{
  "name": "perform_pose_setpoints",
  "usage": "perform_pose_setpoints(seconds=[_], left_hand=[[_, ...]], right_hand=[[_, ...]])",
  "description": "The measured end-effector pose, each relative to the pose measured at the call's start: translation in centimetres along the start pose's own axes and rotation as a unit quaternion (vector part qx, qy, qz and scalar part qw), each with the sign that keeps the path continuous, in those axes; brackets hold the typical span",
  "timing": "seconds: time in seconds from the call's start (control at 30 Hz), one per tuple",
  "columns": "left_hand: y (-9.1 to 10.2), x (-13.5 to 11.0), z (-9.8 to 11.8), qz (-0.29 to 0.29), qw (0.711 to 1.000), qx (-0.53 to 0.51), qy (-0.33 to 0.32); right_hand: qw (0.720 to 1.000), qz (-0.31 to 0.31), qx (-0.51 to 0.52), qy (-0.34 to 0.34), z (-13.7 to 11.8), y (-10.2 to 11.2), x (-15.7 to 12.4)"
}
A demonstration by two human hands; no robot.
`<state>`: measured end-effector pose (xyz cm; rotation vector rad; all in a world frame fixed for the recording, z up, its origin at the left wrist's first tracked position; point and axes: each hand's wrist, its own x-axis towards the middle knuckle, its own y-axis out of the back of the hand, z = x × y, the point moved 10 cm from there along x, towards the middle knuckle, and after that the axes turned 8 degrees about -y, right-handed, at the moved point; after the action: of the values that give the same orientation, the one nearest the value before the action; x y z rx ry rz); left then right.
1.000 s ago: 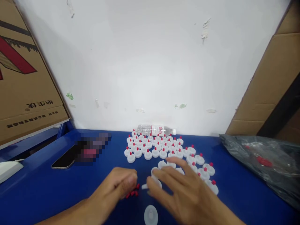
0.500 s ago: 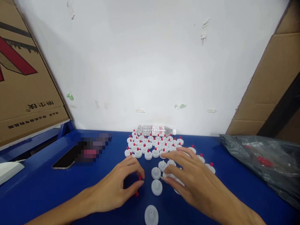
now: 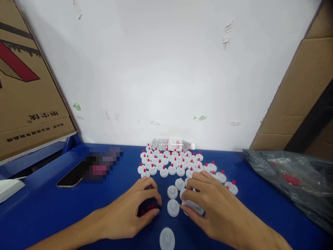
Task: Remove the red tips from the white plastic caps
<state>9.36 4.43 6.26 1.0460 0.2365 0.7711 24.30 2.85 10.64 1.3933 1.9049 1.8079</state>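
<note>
While a clear plastic bottle [image 3: 160,143] with a white-and-red label lies on its side at the far edge of the blue table [image 3: 104,198], a printed brown cardboard box [image 3: 36,97] leans well to its left, with a white plastic object [image 3: 10,190] nearer the viewer and then a black-screened phone [image 3: 71,175]. In front of the bottle and slightly left, the left hand [image 3: 135,205] is curled, thumb and fingertips nearly meeting around small red plastic caps [image 3: 149,207]; whether it grips one I cannot tell. Rows of red-tipped round white plastic lids [image 3: 164,172] spread just before the bottle and rightward, with bare-nozzled translucent white lids [image 3: 173,207] nearer the viewer. To the bottle's front right, the right hand [image 3: 210,201] is half open over more bare lids, its hold unclear. Far right of the bottle lies a dark grey plastic bag [image 3: 275,189].
</note>
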Motion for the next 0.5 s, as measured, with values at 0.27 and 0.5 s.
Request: perform_pose_setpoints(seconds=[0.27,0.5], left_hand=[[4.4,-0.3,-2.9,0.176,0.971,0.158,0.016],[5.4,-0.2,-5.2,0.172,0.945,0.271,0.063]], right_hand=[[1.0,-0.006,-0.013,0.005,0.1,-1.0,-0.2],[1.0,0.011,-0.015,0.008,-0.2,-0.3,-0.3]])
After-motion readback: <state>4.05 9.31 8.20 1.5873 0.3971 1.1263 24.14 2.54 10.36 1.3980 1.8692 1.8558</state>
